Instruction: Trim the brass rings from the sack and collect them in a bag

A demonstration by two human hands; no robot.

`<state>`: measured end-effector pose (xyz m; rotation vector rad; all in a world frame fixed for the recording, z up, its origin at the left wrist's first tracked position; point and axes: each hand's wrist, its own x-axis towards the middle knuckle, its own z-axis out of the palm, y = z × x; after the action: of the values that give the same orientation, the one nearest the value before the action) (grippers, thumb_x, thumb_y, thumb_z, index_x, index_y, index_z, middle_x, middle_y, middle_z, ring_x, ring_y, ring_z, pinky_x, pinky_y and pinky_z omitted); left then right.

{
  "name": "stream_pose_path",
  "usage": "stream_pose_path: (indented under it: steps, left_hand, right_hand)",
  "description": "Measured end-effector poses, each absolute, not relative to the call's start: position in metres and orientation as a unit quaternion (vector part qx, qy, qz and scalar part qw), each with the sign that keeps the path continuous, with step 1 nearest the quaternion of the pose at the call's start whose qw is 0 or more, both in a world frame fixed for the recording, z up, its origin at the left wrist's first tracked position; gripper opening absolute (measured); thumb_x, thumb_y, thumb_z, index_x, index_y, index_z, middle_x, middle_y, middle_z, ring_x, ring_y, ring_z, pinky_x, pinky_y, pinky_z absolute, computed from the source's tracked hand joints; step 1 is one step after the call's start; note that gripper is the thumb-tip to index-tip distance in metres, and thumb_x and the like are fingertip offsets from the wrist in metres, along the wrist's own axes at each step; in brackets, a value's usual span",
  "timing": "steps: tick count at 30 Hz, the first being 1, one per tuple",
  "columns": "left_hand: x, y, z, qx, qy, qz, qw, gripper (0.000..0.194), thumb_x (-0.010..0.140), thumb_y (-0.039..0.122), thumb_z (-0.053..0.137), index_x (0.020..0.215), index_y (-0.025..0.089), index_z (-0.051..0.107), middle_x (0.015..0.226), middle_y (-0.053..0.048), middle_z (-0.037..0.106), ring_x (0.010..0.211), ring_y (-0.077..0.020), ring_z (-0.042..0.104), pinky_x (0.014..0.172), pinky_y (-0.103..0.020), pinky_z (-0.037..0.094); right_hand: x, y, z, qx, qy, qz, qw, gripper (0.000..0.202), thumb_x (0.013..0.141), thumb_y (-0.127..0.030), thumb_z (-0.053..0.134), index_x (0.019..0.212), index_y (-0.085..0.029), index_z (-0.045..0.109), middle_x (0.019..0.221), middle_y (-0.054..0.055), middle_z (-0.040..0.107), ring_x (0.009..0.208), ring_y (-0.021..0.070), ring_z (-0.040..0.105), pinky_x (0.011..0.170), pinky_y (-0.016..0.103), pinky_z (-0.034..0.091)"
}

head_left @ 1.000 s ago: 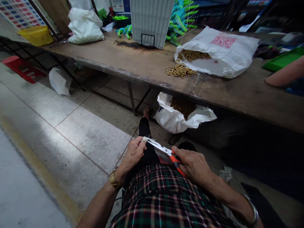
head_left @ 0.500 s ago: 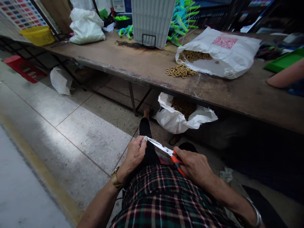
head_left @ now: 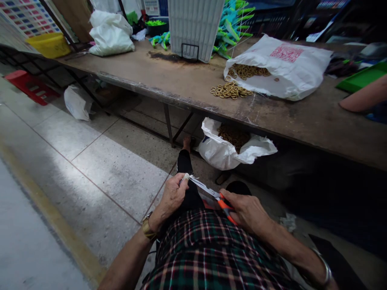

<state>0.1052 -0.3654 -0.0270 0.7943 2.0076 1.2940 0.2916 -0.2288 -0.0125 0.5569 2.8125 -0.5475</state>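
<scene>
My right hand (head_left: 246,207) is closed around the orange handles of a pair of scissors (head_left: 211,192). Their metal blades point left, and the tips reach the fingertips of my left hand (head_left: 173,191). That hand is closed in a pinch, with a small whitish piece (head_left: 186,176) at the thumb and forefinger. Pale thread-like bits stick out beside it, close to the blade tips. What exactly is pinched is too small to name. Both hands are above my lap, over the checked cloth (head_left: 205,249).
Ahead stands a long worktable (head_left: 145,76) bearing a pile of brass-coloured rings (head_left: 231,90), a white sack (head_left: 290,68) of rings and a grey ribbed crate (head_left: 195,30). Another open sack (head_left: 222,155) sits below its edge. At right, another person's arm (head_left: 364,96) rests on the table.
The scissor blades look closer together than before, and pale thread-like bits now show more clearly at their tips. Both hands stay in nearly the same place.
</scene>
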Motion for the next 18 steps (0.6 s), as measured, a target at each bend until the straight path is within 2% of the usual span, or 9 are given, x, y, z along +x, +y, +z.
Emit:
stream_pose_path:
  steps: [9, 18]
  left_hand:
    - [0.109, -0.367, -0.027, 0.31, 0.749, 0.495, 0.313, 0.028, 0.085, 0.038, 0.041, 0.068, 0.019, 0.052, 0.046, 0.005, 0.042, 0.045, -0.0098, 0.04, 0.048, -0.021, 0.03]
    - [0.115, -0.372, -0.022, 0.335, 0.741, 0.498, 0.299, 0.028, 0.086, 0.037, 0.039, 0.068, 0.019, 0.051, 0.048, 0.005, 0.042, 0.047, -0.0098, 0.04, 0.05, -0.022, 0.031]
  right_hand:
    - [0.294, -0.234, -0.011, 0.2, 0.94, -0.256, 0.102, 0.016, 0.075, -0.022, 0.043, 0.087, -0.024, 0.054, 0.064, -0.002, 0.061, 0.054, 0.0129, 0.055, 0.049, 0.02, 0.031]
    - [0.297, -0.243, -0.002, 0.21, 0.936, -0.26, 0.109, 0.013, 0.076, -0.023, 0.041, 0.082, -0.023, 0.053, 0.059, -0.002, 0.057, 0.051, 0.0121, 0.052, 0.05, 0.02, 0.031]
